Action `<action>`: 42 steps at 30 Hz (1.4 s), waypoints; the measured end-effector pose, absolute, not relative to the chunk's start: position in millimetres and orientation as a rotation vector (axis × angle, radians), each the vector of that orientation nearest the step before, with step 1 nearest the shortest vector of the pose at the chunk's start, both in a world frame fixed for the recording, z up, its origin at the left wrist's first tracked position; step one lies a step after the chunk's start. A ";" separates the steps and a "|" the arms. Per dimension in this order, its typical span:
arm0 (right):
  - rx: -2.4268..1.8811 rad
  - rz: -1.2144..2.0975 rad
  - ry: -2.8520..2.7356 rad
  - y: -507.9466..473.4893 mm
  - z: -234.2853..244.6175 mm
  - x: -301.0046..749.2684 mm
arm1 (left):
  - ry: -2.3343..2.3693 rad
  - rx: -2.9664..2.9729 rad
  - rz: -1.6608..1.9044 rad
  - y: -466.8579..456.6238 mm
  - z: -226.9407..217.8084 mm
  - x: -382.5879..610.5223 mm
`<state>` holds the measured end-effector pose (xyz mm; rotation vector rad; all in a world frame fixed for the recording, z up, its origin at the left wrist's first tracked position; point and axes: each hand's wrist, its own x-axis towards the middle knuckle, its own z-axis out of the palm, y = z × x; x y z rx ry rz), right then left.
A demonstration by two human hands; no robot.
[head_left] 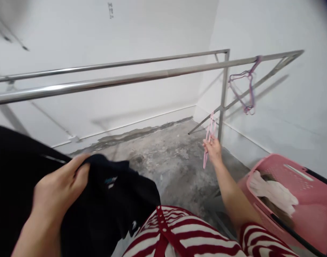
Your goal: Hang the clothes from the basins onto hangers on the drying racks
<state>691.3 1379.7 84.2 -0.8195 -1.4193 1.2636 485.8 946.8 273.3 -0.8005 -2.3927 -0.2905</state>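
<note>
At the lower left, my left hand (60, 185) is closed on a black shirt (107, 200), gripping it near the collar. The cloth spreads to both sides of the hand, and small print shows below the collar. Out to the right, my right hand (213, 146) grips a pink clothes hanger (207, 142) by its frame. That hanger is held upright, edge-on to me, in front of the rack's post. The shirt and the pink hanger are well apart.
A metal drying rack (163, 74) with two long rails crosses the view. Several purple and pink hangers (250, 82) hang at its right end. A pink laundry basket (313, 203) containing light cloth (275, 194) stands at the lower right. White walls meet behind a stained concrete floor (174, 157).
</note>
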 end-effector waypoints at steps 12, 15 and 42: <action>-0.404 1.941 -1.975 1235.4 142.0 681.2 | -2.479 -0.988 -0.322 989.7 252.1 425.0; -0.275 2.028 -2.140 1199.1 152.3 654.7 | -2.434 -1.069 -0.325 997.3 246.8 430.0; -0.517 1.321 -1.803 1247.0 145.1 627.3 | -2.064 -1.775 -0.016 987.6 247.2 440.9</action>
